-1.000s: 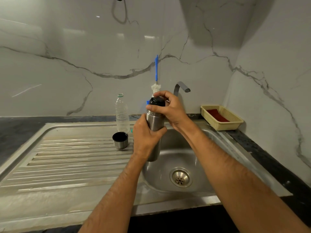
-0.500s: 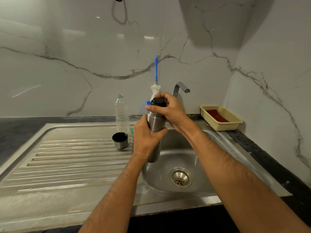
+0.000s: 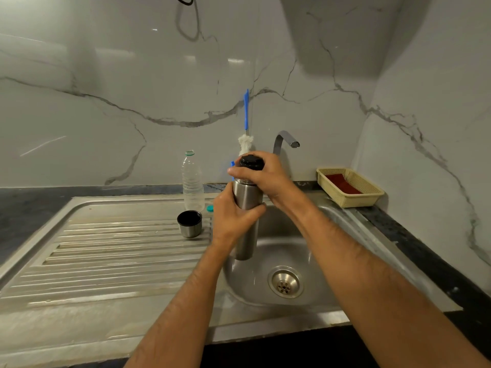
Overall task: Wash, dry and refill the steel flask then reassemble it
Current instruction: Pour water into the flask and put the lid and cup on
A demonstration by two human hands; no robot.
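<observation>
I hold the steel flask [image 3: 247,197] upright above the sink basin [image 3: 313,251]. My left hand [image 3: 233,219] wraps around its body at mid-height. My right hand [image 3: 263,173] grips the black stopper [image 3: 251,162] seated on the flask's mouth, fingers curled round its rim. The flask's steel cup lid [image 3: 189,223] stands mouth up on the draining board [image 3: 106,251], left of my left hand. A clear plastic water bottle [image 3: 191,181] without its cap stands behind the cup, and its teal cap [image 3: 210,208] lies beside it.
A blue-handled bottle brush [image 3: 246,123] leans on the marble wall behind the flask. The tap [image 3: 285,140] curves over the basin's back. A yellow basket [image 3: 350,191] with a red cloth sits on the dark counter at the right. The drain [image 3: 284,285] lies below the flask.
My right hand has shifted slightly around the black stopper on the flask's mouth. The flask and my left hand have stayed almost in place.
</observation>
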